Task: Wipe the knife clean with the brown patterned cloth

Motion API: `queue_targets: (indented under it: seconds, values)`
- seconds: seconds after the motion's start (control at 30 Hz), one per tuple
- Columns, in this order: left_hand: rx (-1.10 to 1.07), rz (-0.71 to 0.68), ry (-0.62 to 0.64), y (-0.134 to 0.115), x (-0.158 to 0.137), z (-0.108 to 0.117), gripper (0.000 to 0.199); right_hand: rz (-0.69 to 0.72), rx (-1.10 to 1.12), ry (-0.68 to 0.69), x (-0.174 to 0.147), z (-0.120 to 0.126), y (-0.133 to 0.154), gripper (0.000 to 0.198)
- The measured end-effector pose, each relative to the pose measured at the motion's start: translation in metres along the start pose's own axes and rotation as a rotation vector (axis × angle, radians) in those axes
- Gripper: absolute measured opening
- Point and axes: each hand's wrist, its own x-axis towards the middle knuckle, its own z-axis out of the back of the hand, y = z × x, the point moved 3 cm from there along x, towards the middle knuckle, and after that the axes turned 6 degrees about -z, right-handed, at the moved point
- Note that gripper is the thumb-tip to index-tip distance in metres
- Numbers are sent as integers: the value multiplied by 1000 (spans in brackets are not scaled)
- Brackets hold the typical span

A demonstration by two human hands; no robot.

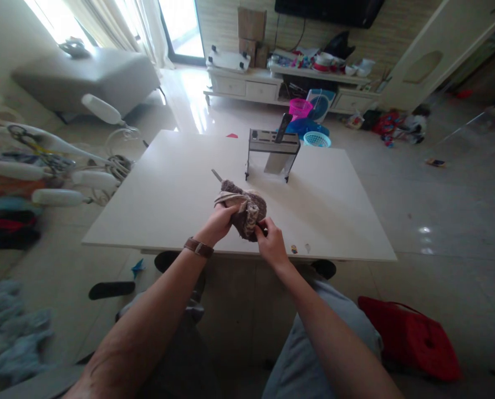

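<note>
A bunched brown and beige cloth [255, 208] is held above the near middle of the white table. From its upper left side sticks a narrow grey metal strip [216, 175], like a blade; the rest of it is hidden in the cloth. My left hand [222, 221], with a brown watch strap on the wrist, grips the cloth from the left. My right hand [270, 239] pinches its lower right edge. Beyond the cloth stands a knife holder [272, 145] with a black-handled knife [284, 127] upright in it.
The white table [147, 205] has small stickers [294, 249] near its front edge. A red piece [231, 136] lies at the far edge. White lamp arms [101, 109] stand left, a red bag [417, 338] lies on the floor right, and baskets [317, 139] sit behind the table.
</note>
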Motion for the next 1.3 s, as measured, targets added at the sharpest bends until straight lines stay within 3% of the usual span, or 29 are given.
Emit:
queue_targets:
  seconds: [0.1,0.5,0.9,1.3]
  values:
    - [49,22,-3,2,-6,1,34,-11,46,0,-1,-4,3,9]
    - [-5,-102,-87,-19,0,7,36,60,86,64,-3,-2,19,16]
    - [-153,-313,-267,-45,27,36,35,57,-86,64,-11,6,26,20]
    - [-220,-474,-410,-56,37,59,32,46,-314,76,-10,20,11,18]
